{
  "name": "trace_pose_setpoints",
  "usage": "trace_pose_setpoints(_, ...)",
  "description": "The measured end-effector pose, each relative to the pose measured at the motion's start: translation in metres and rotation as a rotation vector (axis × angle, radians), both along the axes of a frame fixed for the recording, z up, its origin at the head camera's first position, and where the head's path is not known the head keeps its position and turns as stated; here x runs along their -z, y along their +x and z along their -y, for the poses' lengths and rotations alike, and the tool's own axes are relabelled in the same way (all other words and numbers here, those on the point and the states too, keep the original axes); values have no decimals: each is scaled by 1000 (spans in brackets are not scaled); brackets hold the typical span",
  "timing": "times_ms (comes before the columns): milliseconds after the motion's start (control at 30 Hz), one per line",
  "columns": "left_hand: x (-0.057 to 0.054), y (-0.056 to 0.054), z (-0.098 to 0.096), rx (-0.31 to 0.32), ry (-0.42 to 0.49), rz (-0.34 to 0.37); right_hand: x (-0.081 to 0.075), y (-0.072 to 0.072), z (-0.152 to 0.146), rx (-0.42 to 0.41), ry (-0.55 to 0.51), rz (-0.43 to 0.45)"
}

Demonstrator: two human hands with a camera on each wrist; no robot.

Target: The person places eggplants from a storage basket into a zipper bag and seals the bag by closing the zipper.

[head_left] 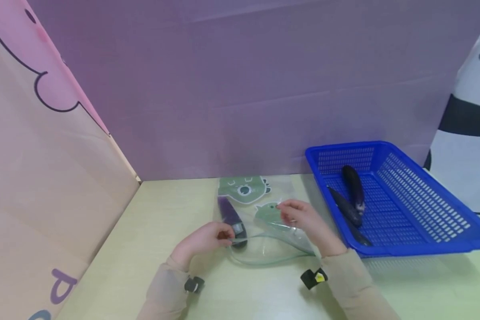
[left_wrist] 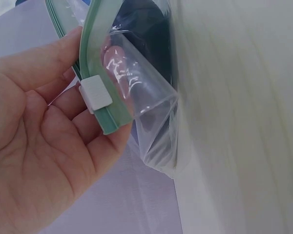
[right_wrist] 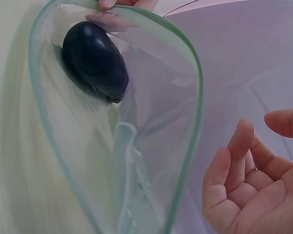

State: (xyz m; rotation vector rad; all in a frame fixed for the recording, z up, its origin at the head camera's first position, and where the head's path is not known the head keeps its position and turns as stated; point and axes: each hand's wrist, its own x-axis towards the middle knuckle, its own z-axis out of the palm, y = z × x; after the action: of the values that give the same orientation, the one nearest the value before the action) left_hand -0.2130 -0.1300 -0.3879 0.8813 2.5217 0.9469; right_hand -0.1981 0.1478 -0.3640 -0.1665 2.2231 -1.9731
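A clear zip bag [head_left: 270,262] with a green zip edge and green cartoon prints lies on the table, its mouth spread wide toward me. Inside it rests a dark purple eggplant [head_left: 229,211], whose rounded end [right_wrist: 95,61] shows through the mouth in the right wrist view. My left hand [head_left: 208,240] pinches the left corner of the zip edge, beside a white slider [left_wrist: 95,93]. Above the bag's right part hovers my right hand [head_left: 304,218]. Its fingers are loosely bent, the thumb is apart from them, and nothing is between them in the right wrist view.
To the right stands a blue plastic basket [head_left: 416,209] holding dark eggplants [head_left: 354,184] along its left side. A purple backdrop [head_left: 240,98] rises behind the pale table [head_left: 144,240], and a printed panel [head_left: 44,178] borders it at the left.
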Motion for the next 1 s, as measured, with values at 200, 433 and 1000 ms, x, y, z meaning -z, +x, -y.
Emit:
trace_pose_setpoints(200, -1, 1, 1, 3, -1, -3, 6, -2, 1, 23, 21, 46)
trace_pose_setpoints(433, 0, 1, 1, 9, -1, -11, 8, -3, 1, 24, 3, 33)
trace_pose_setpoints(1000, 1, -1, 0, 14, 3, -4, -34, 12, -7, -75, 67, -91)
